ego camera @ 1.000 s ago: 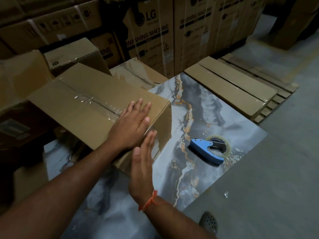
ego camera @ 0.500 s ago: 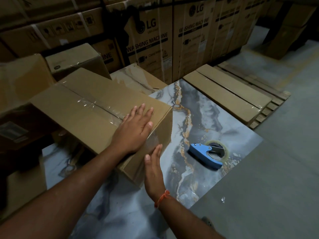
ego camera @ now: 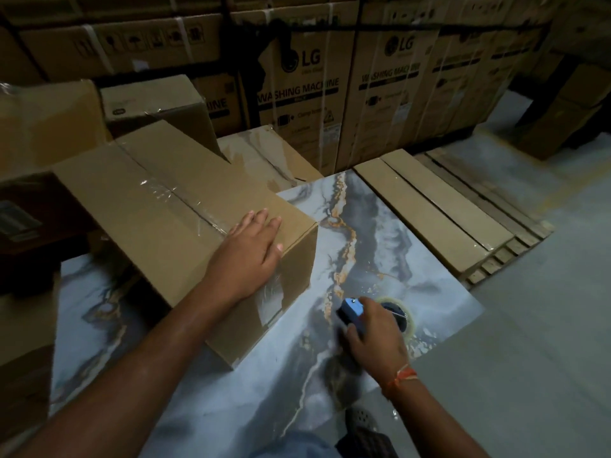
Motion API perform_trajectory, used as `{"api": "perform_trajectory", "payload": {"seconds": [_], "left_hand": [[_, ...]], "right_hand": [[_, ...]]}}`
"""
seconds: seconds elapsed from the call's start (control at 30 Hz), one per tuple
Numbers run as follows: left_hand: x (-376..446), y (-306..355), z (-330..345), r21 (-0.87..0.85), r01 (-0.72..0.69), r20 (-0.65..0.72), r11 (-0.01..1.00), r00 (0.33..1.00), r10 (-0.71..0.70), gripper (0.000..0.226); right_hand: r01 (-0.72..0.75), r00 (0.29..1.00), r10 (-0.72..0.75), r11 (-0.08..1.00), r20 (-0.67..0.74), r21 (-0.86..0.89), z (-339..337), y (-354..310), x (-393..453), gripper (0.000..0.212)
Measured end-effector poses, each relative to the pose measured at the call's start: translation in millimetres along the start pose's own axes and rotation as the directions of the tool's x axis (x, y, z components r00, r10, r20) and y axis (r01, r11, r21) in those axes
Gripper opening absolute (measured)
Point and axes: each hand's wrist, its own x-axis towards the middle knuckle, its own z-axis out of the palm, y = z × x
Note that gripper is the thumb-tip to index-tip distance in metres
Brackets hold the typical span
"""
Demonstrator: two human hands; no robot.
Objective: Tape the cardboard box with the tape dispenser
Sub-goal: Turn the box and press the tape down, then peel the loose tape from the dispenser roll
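Left hand (ego camera: 251, 252) lay flat, fingers spread, on the taped cardboard box (ego camera: 172, 206) atop a marbled surface (ego camera: 380, 226). Right hand (ego camera: 377, 332) gripped the blue tape dispenser (ego camera: 352, 310) w/ closed fingers, beside the box. Behind: cartons (ego camera: 297, 94) printed "LG WASHING MACHINE".

Both forearms were left bare, an orange thread band (ego camera: 401, 378) was worn at the right wrist, a dark perforated shoe (ego camera: 362, 416) was worn.

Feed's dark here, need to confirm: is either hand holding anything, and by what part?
Right hand grips the blue tape dispenser around its handle on the marble slab. Left hand only presses flat on the cardboard box.
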Motion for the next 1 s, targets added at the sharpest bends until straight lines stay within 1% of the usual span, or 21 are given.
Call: {"api": "perform_trajectory", "payload": {"seconds": [0.07, 0.1, 0.13, 0.23, 0.33, 0.4, 0.47, 0.5, 0.53, 0.57, 0.6, 0.63, 0.67, 0.7, 0.73, 0.77, 0.87, 0.93, 1.0], "left_hand": [[1.0, 13.8, 5.1, -0.029, 0.035, -0.031, 0.999, 0.999, -0.036, 0.056], [0.9, 21.1, 7.8, -0.041, 0.056, -0.049, 0.998, 0.997, -0.058, 0.055], [-0.1, 29.1, 10.9, -0.046, 0.076, -0.075, 0.996, 0.994, -0.080, 0.055], [-8.4, 58.1, 23.1, -0.082, 0.129, -0.224, 0.988, 0.964, -0.145, 0.051], [-20.0, 90.9, 44.3, -0.208, 0.096, -0.409, 0.973, 0.895, -0.176, 0.041], [-29.1, 111.7, 65.3, -0.273, 0.068, -0.484, 0.959, 0.852, -0.199, 0.033], [-37.3, 129.9, 88.6, -0.394, 0.091, -0.506, 0.915, 0.809, -0.298, 0.028], [-40.3, 136.6, 101.0, -0.468, 0.122, -0.483, 0.875, 0.794, -0.369, 0.026], [-42.9, 142.2, 115.1, -0.552, 0.173, -0.424, 0.816, 0.784, -0.454, 0.025], [-45.1, 146.7, 130.1, -0.654, 0.248, -0.316, 0.715, 0.769, -0.556, 0.024], [-47.8, 150.5, 145.0, -0.757, 0.340, -0.159, 0.559, 0.733, -0.662, 0.025], [-49.8, 153.9, 158.4, -0.833, 0.421, 0.020, 0.358, 0.670, -0.742, 0.025], [-51.8, 157.2, 170.3, -0.865, 0.476, 0.185, 0.159, 0.596, -0.781, 0.023], [-54.3, 160.5, 181.5, -0.861, 0.508, 0.308, 0.011, 0.539, -0.784, 0.021], [-56.7, 163.8, 191.6, -0.850, 0.521, 0.384, -0.076, 0.516, -0.765, 0.020], [-57.8, 167.0, 199.5, -0.845, 0.519, 0.429, -0.126, 0.519, -0.740, 0.021], [-53.5, 177.0, 210.2, -0.863, 0.468, 0.467, -0.189, 0.596, -0.654, 0.022], [-45.1, 180.5, 209.6, -0.880, 0.433, 0.449, -0.193, 0.632, -0.631, 0.024], [-35.6, 180.2, 208.7, -0.905, 0.399, 0.395, -0.148, 0.658, -0.641, 0.024]], "right_hand": [[0.052, 0.997, -0.035, 0.967, 0.074, -0.248, -3.4, 23.9, 11.0, 0.063], [0.088, 0.992, -0.053, 0.941, 0.114, -0.327, -3.7, 34.5, 15.6, 0.070], [0.131, 0.985, -0.079, 0.924, 0.156, -0.360, -3.8, 44.5, 20.3, 0.075], [0.302, 0.933, -0.217, 0.906, 0.288, -0.297, -2.4, 70.3, 34.4, 0.083], [0.411, 0.866, -0.322, 0.894, 0.382, -0.177, -3.0, 90.7, 49.0, 0.093], [0.477, 0.827, -0.416, 0.875, 0.377, -0.080, -5.6, 99.6, 54.6, 0.097], [0.532, 0.781, -0.504, 0.846, 0.369, 0.028, -8.1, 105.7, 56.4, 0.093], [0.542, 0.757, -0.516, 0.839, 0.400, 0.057, -9.3, 106.2, 57.5, 0.090], [0.549, 0.737, -0.521, 0.833, 0.432, 0.068, -9.3, 106.3, 58.4, 0.085], [0.556, 0.725, -0.521, 0.829, 0.449, 0.063, -8.0, 106.3, 59.5, 0.080], [0.561, 0.721, -0.517, 0.826, 0.461, 0.050, -6.5, 105.7, 60.4, 0.075], [0.558, 0.720, -0.513, 0.828, 0.468, 0.048, -5.4, 104.9, 61.1, 0.071], [0.546, 0.720, -0.509, 0.835, 0.472, 0.068, -5.3, 104.5, 61.7, 0.069], [0.529, 0.722, -0.509, 0.843, 0.468, 0.101, -5.9, 104.8, 62.0, 0.068], [0.516, 0.731, -0.518, 0.846, 0.444, 0.137, -7.5, 105.8, 61.9, 0.067], [0.506, 0.748, -0.533, 0.844, 0.396, 0.178, -9.7, 107.2, 62.4, 0.065], [0.453, 0.801, -0.545, 0.823, 0.247, 0.345, -20.1, 111.5, 61.5, 0.057], [0.405, 0.826, -0.530, 0.795, 0.194, 0.451, -25.9, 110.7, 59.7, 0.053], [0.344, 0.844, -0.506, 0.767, 0.180, 0.542, -28.2, 106.1, 57.1, 0.049]]}}
